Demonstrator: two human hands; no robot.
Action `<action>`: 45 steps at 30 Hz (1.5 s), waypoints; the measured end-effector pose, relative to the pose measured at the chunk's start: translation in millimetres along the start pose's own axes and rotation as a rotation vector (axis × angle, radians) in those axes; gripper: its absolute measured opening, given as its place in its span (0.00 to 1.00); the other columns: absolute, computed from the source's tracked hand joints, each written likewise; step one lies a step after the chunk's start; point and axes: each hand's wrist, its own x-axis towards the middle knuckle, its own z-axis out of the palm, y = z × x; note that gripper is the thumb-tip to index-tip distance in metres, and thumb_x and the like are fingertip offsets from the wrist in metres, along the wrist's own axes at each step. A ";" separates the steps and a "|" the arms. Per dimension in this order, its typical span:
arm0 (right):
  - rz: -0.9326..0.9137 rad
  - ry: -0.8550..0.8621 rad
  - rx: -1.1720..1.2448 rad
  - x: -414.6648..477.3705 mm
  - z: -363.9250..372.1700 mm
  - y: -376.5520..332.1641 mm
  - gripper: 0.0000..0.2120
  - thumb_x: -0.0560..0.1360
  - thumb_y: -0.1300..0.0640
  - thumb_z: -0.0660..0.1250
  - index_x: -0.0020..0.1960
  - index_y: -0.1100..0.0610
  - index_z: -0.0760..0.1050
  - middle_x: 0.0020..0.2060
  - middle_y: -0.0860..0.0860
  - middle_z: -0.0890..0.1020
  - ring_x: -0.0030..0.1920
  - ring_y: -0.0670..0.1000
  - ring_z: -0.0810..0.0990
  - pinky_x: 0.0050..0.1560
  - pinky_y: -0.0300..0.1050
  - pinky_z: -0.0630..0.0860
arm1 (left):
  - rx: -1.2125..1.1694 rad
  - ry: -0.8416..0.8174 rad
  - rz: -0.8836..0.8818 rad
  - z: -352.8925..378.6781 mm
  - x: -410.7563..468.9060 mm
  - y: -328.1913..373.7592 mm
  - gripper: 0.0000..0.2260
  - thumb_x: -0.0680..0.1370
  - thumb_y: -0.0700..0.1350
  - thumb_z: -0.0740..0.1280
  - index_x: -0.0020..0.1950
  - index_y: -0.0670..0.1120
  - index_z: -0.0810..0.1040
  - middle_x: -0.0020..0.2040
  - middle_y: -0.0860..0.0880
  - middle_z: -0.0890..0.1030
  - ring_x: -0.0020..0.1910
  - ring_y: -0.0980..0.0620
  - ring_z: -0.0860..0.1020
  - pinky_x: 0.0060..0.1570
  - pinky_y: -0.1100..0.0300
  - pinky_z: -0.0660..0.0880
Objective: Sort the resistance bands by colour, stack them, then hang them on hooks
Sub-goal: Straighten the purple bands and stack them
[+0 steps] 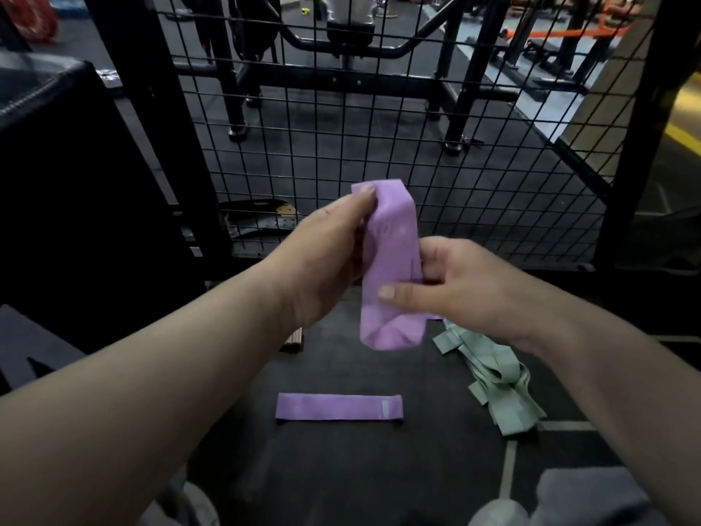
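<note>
A lilac fabric resistance band (390, 267) stands upright in mid-air, doubled over at its top, held between a person's two bare hands above a dark rubber gym floor (341, 468). The left hand (326, 256) pinches the upper end, its thumb pressed against the fold. The right hand (455, 286) grips the lower half, its fingers (436, 256) curled behind the cloth and the thumb laid across the front. The bottom loop hangs free below both hands, clear of the floor.

Below it, nearer the person, a second lilac band (339, 407) lies flat and straight on the floor, with a pale label near its right end. To the right, partly under the right wrist, a loose heap of pale green bands (493, 373) sprawls, tangled and overlapping. A sliver of another lilac strip shows at the heap's far edge. A small brown ribbed object (293, 341), too hidden to identify, peeps out below the left wrist.

Just beyond the hands rises a black wire mesh panel (379, 127) set in a black steel frame. Through it, black rack uprights (455, 93) stand on the gym floor. A black padded block (57, 165) fills the left side, and an orange strap (569, 32) stretches across the far upper right.
</note>
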 end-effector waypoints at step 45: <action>0.205 0.196 0.177 1.4 -27.7 -1.9 0.13 0.70 0.70 0.54 0.49 0.66 0.74 0.40 0.64 0.78 0.29 0.53 0.75 0.30 0.45 0.65 | -0.452 0.633 -0.032 -69.7 38.3 9.7 0.13 0.76 0.36 0.62 0.58 0.39 0.80 0.45 0.42 0.85 0.39 0.45 0.85 0.44 0.46 0.82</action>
